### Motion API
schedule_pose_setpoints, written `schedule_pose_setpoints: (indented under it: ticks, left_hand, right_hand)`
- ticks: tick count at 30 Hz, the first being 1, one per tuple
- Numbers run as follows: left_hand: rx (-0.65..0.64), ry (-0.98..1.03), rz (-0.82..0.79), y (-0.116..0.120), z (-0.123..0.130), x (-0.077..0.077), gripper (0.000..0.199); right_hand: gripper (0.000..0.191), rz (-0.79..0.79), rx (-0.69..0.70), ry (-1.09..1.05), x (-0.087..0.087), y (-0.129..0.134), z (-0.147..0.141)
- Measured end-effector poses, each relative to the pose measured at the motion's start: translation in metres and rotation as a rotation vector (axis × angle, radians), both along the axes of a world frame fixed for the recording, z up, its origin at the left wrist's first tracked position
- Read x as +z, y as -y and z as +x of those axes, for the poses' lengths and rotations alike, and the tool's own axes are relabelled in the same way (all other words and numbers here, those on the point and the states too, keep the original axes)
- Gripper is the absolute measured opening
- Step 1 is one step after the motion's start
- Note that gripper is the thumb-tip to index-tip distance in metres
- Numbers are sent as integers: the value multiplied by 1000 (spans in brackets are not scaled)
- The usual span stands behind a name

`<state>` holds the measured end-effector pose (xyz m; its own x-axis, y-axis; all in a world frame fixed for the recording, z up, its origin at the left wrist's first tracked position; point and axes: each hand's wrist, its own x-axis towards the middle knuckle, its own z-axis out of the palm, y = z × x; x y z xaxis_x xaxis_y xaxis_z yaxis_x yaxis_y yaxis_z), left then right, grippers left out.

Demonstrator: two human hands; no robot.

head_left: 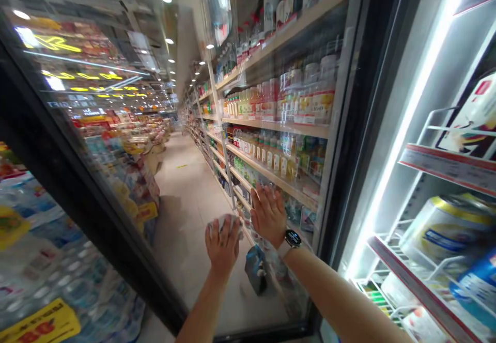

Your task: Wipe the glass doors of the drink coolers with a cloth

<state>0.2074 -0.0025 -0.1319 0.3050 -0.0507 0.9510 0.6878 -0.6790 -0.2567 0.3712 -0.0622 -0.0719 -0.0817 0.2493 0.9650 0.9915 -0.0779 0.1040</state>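
Note:
A glass cooler door (194,281) in a dark frame stands open in front of me. My left hand (222,245) is pressed to the glass, its fingers over a crumpled pale wad that looks like a cloth (237,224). Right of it and a little higher, my right hand (268,214) lies against the glass with fingers stretched out and nothing in it. A round dark watch (293,238) is on the right wrist. The glass is transparent and carries some reflections.
On the right is a lit cooler with wire shelves holding large cans (445,227) and cartons (475,110). Bottle shelves (271,126) and a grey-blue bag-like object (256,273) show in the glass. Stacked water bottles (89,281) stand left, beside an aisle (182,167).

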Motion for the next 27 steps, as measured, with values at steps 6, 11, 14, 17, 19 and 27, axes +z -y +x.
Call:
schedule_pose_setpoints:
  ticks: [6,11,14,17,19,27]
  left_hand:
    - [-19,-83,-96,7,-13,-63,50]
    - [-1,-122,50,-18,-19,38,49]
    - [34,41,24,-31,-14,109,50]
    - [76,175,-40,-33,-8,132,51]
    - [101,214,-54,-31,-7,115,52]
    - [126,96,-50,-23,-36,-46,59]
  right_hand:
    - [63,21,-8,-1,-1,-1,0]
    - [64,47,8,-5,1,-1,-3]
    - [62,33,7,-28,-1,-3,-4]
    - [60,36,2,-19,-1,-4,-4]
    - [60,41,-7,-11,-1,-4,-5]
    - [59,34,-21,-11,-2,-3,-4]
